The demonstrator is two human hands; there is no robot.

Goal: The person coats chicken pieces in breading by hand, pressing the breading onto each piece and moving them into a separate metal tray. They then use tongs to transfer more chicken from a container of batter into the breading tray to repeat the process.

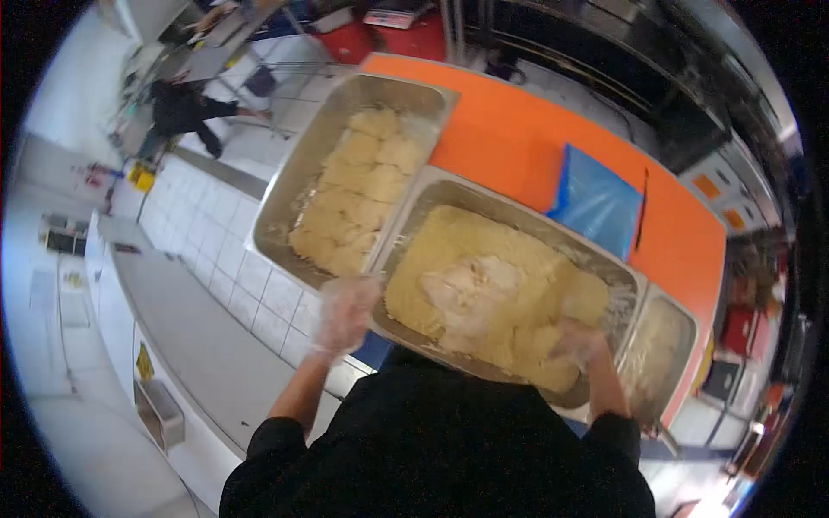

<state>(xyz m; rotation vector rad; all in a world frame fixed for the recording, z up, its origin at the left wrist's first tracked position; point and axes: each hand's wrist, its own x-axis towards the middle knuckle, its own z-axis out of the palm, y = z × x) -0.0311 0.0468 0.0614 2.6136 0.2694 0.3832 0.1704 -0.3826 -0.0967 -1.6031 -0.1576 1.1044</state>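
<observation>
My left hand (347, 312), in a clear plastic glove, is at the near left corner of the middle metal pan (518, 217); its fingers are blurred. In that pan, yellowish crumbs (440, 233) surround a pale, flat piece of what looks like raw meat (471, 293). My right hand (580, 341), also gloved, touches the crumbs at the pan's right side, its fingers smeared by motion. Flat crumb-coated pieces (358, 190) lie close together in the left metal pan (289, 181).
A smaller pan (661, 345) with pale contents stands at the right. Behind the pans, a blue plastic bag (598, 203) lies on the orange tabletop (509, 129). A long white counter (186, 337) runs along the left. Another person (186, 112) is far off at upper left.
</observation>
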